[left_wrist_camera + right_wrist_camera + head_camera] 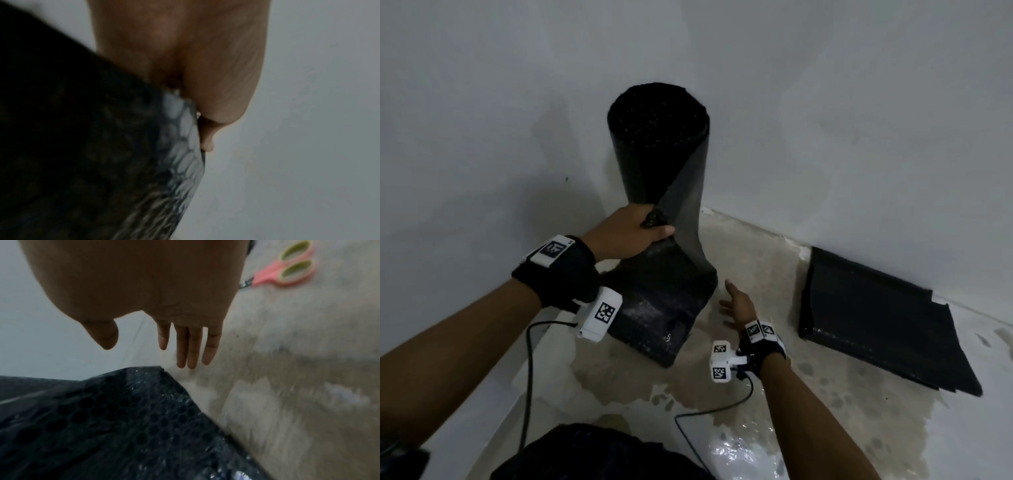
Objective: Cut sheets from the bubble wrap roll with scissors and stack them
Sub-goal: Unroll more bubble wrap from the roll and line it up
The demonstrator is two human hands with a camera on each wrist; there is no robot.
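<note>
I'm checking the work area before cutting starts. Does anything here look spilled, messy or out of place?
Yes. The floor has a wide, shiny wet-looking stain, and the pulled-out sheet from the bubble wrap roll lies on its edge. The scissors lie on the floor nearby. The stack of sheets sits beside the stain.

The left hand (pixel 185 53) fills the upper middle of the left wrist view, its palm side toward the camera, and it grips the edge of the black bubble wrap (pixel 102 162), which spreads across the whole lower left. Along the wrap's right edge the bubbles show pale and rounded where light comes through, and one fingertip (pixel 207 144) pokes out just past that edge, pressed against it. The picture is blurred, so the other fingers seem to be curled behind the wrap; a plain grey wall (pixel 308 129) fills the right side.
</note>
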